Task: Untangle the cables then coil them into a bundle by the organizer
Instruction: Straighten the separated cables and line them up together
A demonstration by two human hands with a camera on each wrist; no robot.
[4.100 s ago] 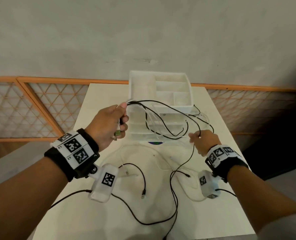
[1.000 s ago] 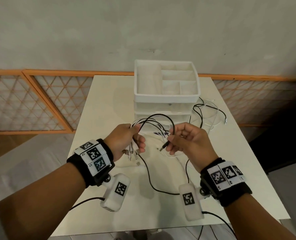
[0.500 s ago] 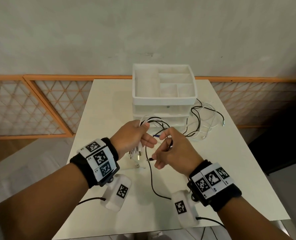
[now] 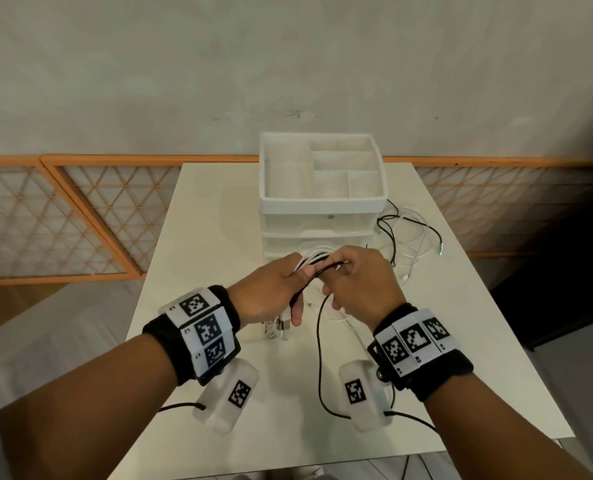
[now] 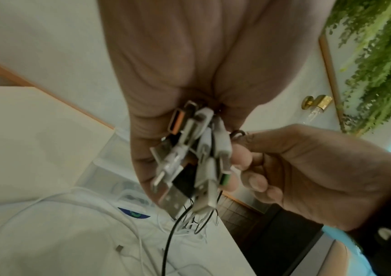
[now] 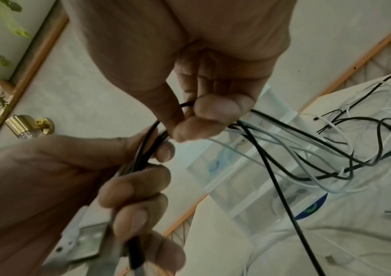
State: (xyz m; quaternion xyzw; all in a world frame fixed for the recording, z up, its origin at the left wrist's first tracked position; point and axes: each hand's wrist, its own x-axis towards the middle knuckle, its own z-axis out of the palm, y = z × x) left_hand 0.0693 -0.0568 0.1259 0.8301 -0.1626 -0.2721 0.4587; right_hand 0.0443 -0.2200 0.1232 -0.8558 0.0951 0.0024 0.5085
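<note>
My left hand (image 4: 288, 289) grips a bundle of black and white cables (image 4: 317, 263) in front of the white organizer (image 4: 322, 204). Several plugs (image 5: 189, 158) hang out below its fist. My right hand (image 4: 340, 275) is right against the left and pinches a black cable (image 6: 256, 134) between thumb and forefinger beside the left thumb. From the hands, one black cable (image 4: 319, 358) drops in a long loop to the table. More black and white cables (image 4: 412, 233) lie tangled to the right of the organizer.
The organizer is a drawer unit with an open tray on top, at the back middle of the white table (image 4: 201, 237). White cable loops (image 5: 71, 214) lie on the table under the hands. A wall and orange lattice rail stand behind.
The right hand moved in against the left and now pinches the black cable at the bundle instead of near its plug. The loops in front of the organizer have been gathered smaller.
</note>
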